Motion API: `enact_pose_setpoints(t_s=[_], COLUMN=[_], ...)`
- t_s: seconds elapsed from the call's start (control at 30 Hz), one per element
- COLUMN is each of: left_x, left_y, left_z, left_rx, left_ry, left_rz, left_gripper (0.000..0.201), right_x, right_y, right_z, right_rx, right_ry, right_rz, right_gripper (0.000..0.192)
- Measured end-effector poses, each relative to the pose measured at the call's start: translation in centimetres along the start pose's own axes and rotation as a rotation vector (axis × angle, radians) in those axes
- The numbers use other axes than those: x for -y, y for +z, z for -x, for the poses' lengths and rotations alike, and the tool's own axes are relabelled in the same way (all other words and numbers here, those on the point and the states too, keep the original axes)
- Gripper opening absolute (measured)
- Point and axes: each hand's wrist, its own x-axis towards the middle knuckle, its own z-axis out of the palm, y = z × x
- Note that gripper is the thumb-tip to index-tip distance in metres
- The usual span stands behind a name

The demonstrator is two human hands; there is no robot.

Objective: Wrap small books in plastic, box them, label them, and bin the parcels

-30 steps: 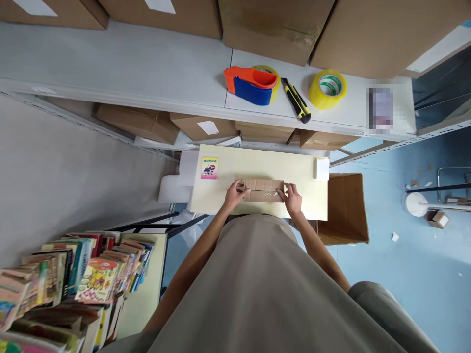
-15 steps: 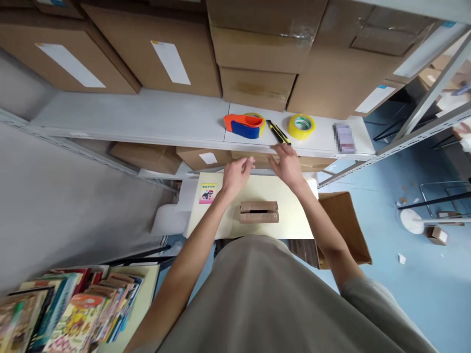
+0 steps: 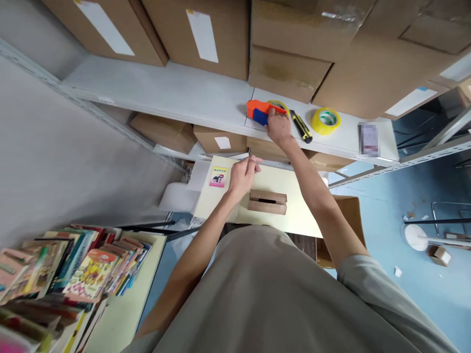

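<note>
R hand [image 3: 278, 128]: up on the shelf [image 3: 165, 90] at 12 o'clock, fingers wrapped over the rear of the tape dispenser [image 3: 264, 111]; looks like a grip, though the fingertips are hidden behind the body, so how firm I can't tell.
L hand [image 3: 243, 174]: hovers above the table [image 3: 298, 223], fingers loosely curled and a bit spread, holding nothing.
Dispenser: orange top, blue base, yellow roll inside; sits on the shelf near its front edge.
Small carton [image 3: 268, 202]: on the table w/ flaps folded in, a dark slit open along the seam; at 3 o'clock from the L hand, apart from it.
Neighbours: utility knife [image 3: 300, 126] just beside the R hand at 3 o'clock; loose tape roll [image 3: 326, 120] further the same way.
Risk 1: prob. the knife gets knocked off the shelf, since the wrist passes right by it.
Risk 2: dispenser's toothed blade could nick a finger if the grip slides forward.
Risk 3: carton flaps may spring wider w/ no hand pressing them.
Surface: pale cream tabletop, small and smooth; a picture card [image 3: 218, 177] lies at 9 o'clock from the L hand.
Room: grey metal racking loaded w/ big cardboard boxes [image 3: 206, 34], blue floor [image 3: 423, 284] w/ scraps, stacked books [image 3: 69, 269] at 8 o'clock.
</note>
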Motion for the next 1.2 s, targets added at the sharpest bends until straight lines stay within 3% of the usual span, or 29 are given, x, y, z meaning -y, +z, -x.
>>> enact_pose_setpoints(t_s=[0.13, 0.27, 0.4, 0.53, 0.67, 0.83, 1.0, 1.2], left_x=[2.6, 3.3, 3.2, 3.1, 3.3, 4.0, 2.5, -0.3], left_y=[-0.9, -0.4, 0.4, 0.6, 0.0, -2.2, -4.2, -5.2], left_z=[5.8, 11.1, 13.7, 14.4, 13.9, 11.6, 9.1, 8.6], left_rx=[-0.088, -0.099, -0.029, 0.045, 0.138, 0.069, 0.159, 0.199], left_ry=[-0.056, -0.123, -0.169, -0.197, -0.221, -0.285, -0.155, -0.041], left_rz=[0.108, 0.117, 0.146, 0.133, 0.162, 0.253, 0.189, 0.09], left_gripper=[0.037, 0.03, 0.027, 0.027, 0.032, 0.054, 0.056, 0.043], right_x=[1.9, 5.9, 9.0, 9.4, 8.5, 7.3, 6.8, 6.4], right_y=[-0.6, -0.2, 1.0, 1.5, 0.6, -1.9, -3.9, -5.6], right_z=[10.5, 22.8, 29.5, 30.9, 31.1, 31.5, 31.4, 31.1], right_rx=[0.062, 0.247, 0.27, 0.237, 0.212, 0.413, 0.531, 0.572], right_ry=[0.05, 0.296, 0.52, 0.596, 0.565, 0.488, 0.37, 0.245], right_rz=[-0.302, -0.789, -0.907, -0.894, -0.806, -0.752, -0.618, -0.464], right_gripper=[0.071, 0.079, 0.078, 0.078, 0.074, 0.067, 0.064, 0.057])
